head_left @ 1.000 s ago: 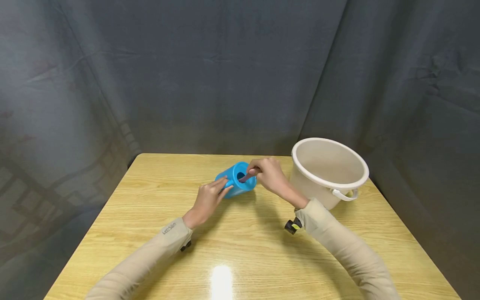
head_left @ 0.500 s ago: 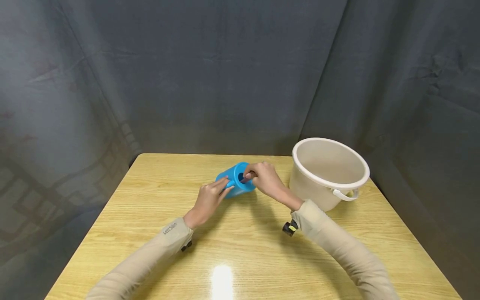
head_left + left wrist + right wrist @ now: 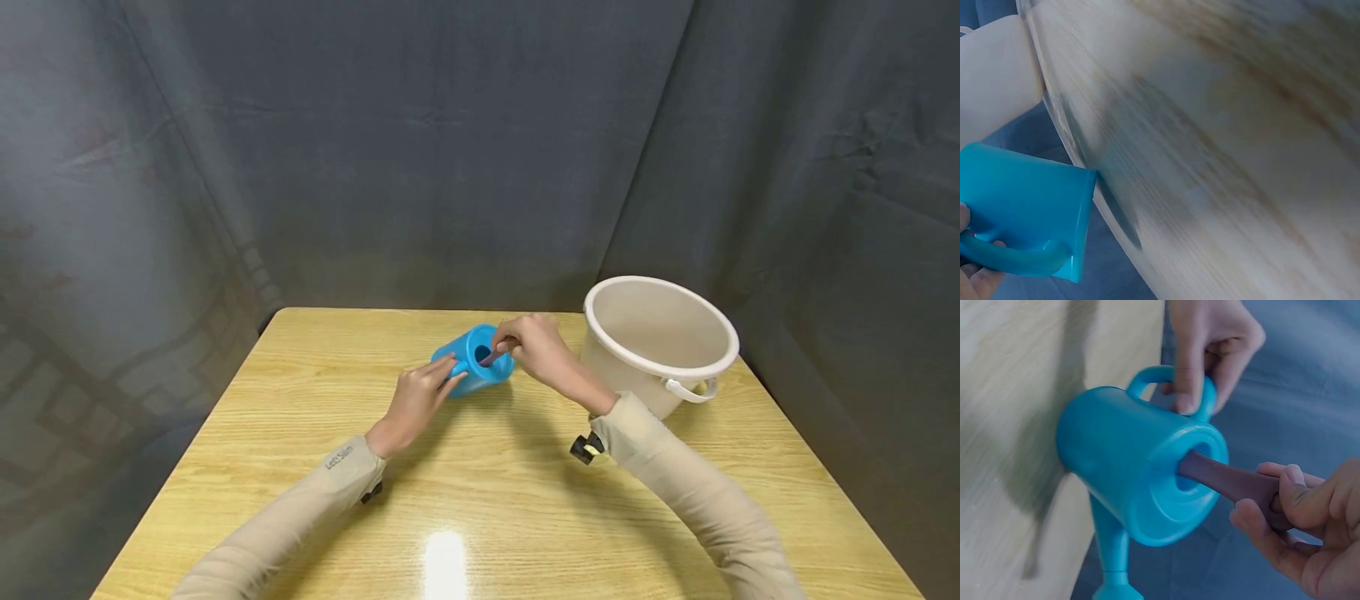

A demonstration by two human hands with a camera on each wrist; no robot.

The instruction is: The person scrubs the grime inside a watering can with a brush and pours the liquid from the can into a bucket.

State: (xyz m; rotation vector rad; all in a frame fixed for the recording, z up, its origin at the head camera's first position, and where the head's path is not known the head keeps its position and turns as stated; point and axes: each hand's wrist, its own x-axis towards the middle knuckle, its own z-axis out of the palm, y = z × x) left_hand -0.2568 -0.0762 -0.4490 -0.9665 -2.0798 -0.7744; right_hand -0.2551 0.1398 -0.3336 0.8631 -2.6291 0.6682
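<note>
A blue plastic watering can (image 3: 459, 358) is tilted above the wooden table, its round opening turned toward the right hand. My left hand (image 3: 416, 398) grips its loop handle, which shows in the right wrist view beside the can body (image 3: 1122, 469). The spout (image 3: 1110, 547) hangs on the opposite side from that handle. Between thumb and fingers my right hand (image 3: 542, 350) pinches a brownish-purple utensil handle (image 3: 1235, 481) with a hole near its end. The utensil's other end goes into the can's opening and is hidden, so its kind cannot be seen.
At the table's (image 3: 465, 475) back right stands an off-white bucket (image 3: 630, 383) with a white handle (image 3: 693, 393), close beside the right forearm. Grey curtains (image 3: 450, 167) hang behind the table and along its sides.
Half a second ago the right hand was closer to the opening with the utensil deeper in; now it has drawn back up and right. The left hand and watering can stay nearly still.
</note>
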